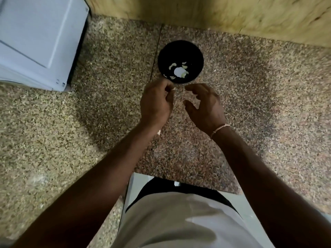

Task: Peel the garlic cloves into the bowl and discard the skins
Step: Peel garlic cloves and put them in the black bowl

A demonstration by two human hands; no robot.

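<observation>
Two hands: left hand (155,102) fingers pinch a garlic clove (173,89); right hand (204,102) fingers spread, holding nothing.

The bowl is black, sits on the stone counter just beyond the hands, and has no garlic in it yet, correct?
Not quite. The head view shows the black bowl on the stone counter just beyond the hands, but it already holds several pale peeled garlic cloves.

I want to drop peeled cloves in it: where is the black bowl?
In the head view, the black bowl sits on the granite counter, centre, just beyond both hands, near the wooden back wall.
</observation>
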